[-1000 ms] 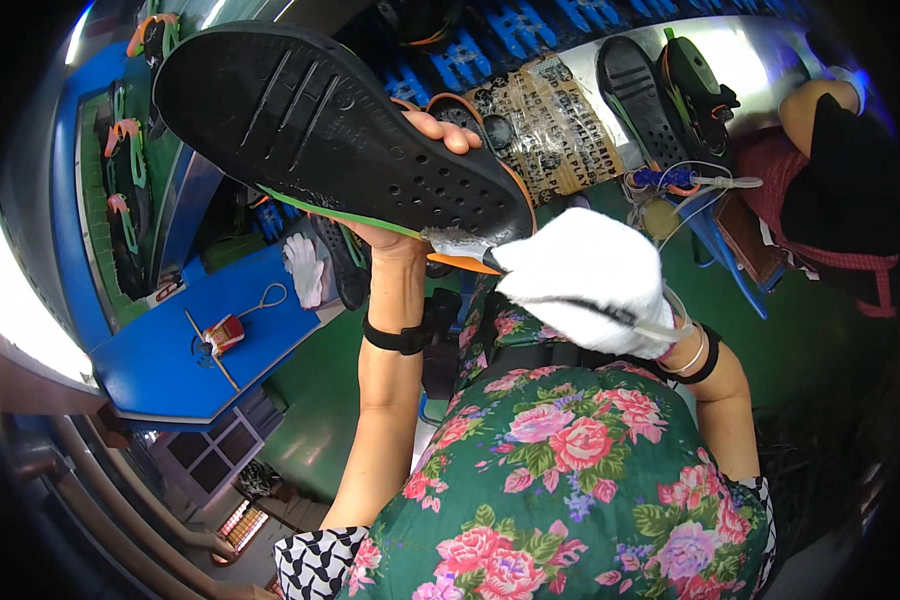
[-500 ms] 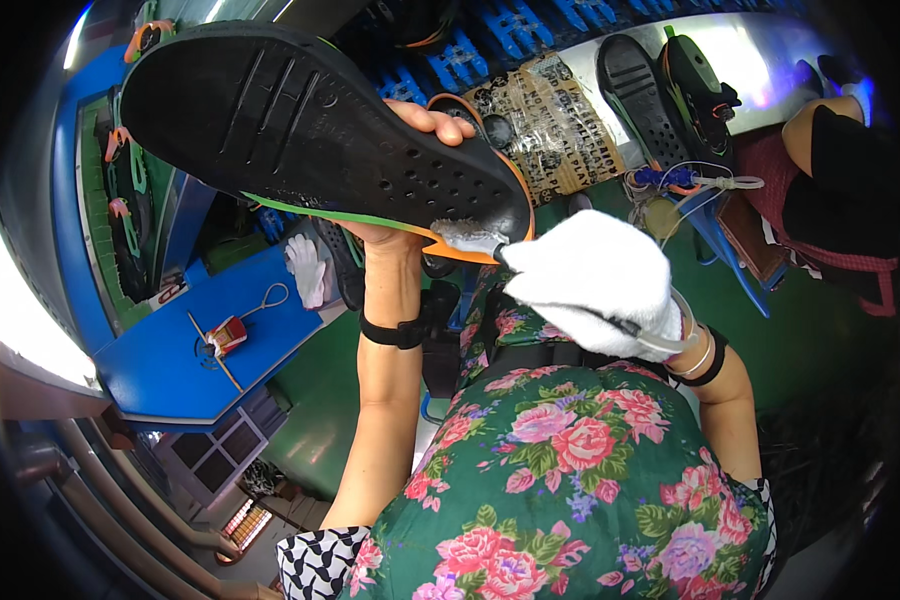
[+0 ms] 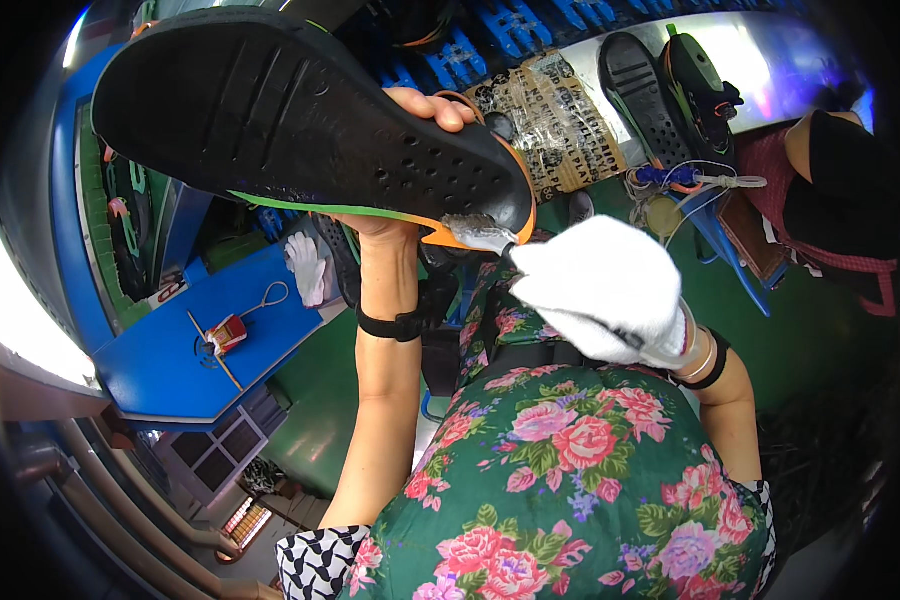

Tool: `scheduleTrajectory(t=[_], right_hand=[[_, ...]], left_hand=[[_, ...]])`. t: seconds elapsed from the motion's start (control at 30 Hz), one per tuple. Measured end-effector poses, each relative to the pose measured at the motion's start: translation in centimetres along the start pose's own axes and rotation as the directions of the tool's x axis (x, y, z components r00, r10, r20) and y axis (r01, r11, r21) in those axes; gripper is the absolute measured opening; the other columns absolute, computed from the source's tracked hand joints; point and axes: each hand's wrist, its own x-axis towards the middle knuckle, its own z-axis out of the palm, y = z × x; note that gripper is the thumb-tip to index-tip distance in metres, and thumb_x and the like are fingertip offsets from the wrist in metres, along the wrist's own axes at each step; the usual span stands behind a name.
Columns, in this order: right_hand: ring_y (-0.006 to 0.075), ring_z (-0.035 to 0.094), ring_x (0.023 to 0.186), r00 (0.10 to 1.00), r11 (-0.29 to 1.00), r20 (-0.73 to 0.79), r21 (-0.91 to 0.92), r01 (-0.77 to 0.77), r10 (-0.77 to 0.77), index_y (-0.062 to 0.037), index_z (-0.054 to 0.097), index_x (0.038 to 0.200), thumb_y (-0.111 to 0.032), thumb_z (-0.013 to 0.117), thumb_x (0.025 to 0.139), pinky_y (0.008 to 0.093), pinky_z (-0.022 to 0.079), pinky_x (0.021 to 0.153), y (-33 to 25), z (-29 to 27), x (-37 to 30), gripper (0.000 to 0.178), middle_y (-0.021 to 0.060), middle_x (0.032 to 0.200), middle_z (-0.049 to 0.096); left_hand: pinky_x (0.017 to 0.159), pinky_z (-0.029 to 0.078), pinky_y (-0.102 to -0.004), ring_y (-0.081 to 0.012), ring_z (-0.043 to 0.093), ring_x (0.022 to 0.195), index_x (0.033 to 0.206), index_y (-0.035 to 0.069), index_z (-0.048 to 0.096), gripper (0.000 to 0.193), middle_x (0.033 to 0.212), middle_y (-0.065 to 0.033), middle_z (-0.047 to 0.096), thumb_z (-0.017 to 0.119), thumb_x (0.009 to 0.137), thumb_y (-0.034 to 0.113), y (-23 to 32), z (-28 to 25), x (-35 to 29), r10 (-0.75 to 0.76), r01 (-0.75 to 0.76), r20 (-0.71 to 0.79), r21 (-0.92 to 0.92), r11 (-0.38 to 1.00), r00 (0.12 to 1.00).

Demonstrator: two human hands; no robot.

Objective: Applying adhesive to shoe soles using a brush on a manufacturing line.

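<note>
Shoe sole (image 3: pixel 300 120), black with a green and orange edge, fills the upper left of the frame, held up with its tread facing the camera, likely so the heel end can be seen and worked on. Left hand (image 3: pixel 410 160) is closed around the shoe from behind, thumb over the near edge and fingers hidden under it, which keeps it steady and tilted. Right hand (image 3: pixel 610 290), in a white glove, sits at centre right, its fingertips at the heel where a greyish smear shows; whether it pinches anything there I cannot tell. Blue table (image 3: pixel 200 350) at lower left carries a small red tool (image 3: pixel 228 335) and a spare white glove (image 3: pixel 308 265). More shoes (image 3: pixel 670 85) lie at the upper right, near another person's arm.
</note>
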Motion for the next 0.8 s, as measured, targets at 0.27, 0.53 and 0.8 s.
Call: scheduleTrajectory(t=[0.27, 0.53, 0.8], right_hand=[[0.0264, 0.071, 0.092, 0.992, 0.999, 0.117, 0.014, 0.036, -0.038, -0.0111, 0.073, 0.115, -0.010, 0.075, 0.080, 0.0369, 0.058, 0.080, -1.6, 1.8, -0.1, 0.036, 0.0106, 0.113, 0.073], [0.0241, 0.072, 0.095, 0.996, 0.998, 0.053, 0.004, -0.068, 0.068, -0.0127, 0.077, 0.109, -0.008, 0.075, 0.076, 0.0350, 0.057, 0.077, -1.7, 0.0, -1.4, 0.033, 0.0093, 0.110, 0.075], [0.0272, 0.071, 0.099, 0.992, 0.999, 0.116, 0.002, 0.053, -0.053, -0.0101, 0.075, 0.112, -0.005, 0.071, 0.079, 0.0379, 0.058, 0.083, -2.7, 1.2, -0.2, 0.033, 0.0118, 0.117, 0.073]], left_hand=[[0.106, 0.047, -0.0475, -0.0366, 0.062, 0.113, 0.124, -0.008, 0.056, 0.113, 0.113, -0.0243, 0.064, 0.061, 0.068, 0.090, -0.7, 0.3, -0.1, -0.001, 0.011, 0.116, -0.085, 0.996, 0.993], [0.105, 0.046, -0.0496, -0.0352, 0.062, 0.110, 0.122, -0.009, 0.056, 0.117, 0.111, -0.0218, 0.063, 0.047, 0.070, 0.096, -0.3, -0.5, -0.7, 0.000, 0.003, 0.074, -0.031, 1.000, 0.997], [0.105, 0.046, -0.0493, -0.0354, 0.063, 0.110, 0.122, -0.010, 0.055, 0.123, 0.113, -0.0220, 0.063, 0.047, 0.065, 0.099, -0.9, 0.3, -0.7, 0.033, -0.028, 0.120, -0.036, 0.999, 0.992]])
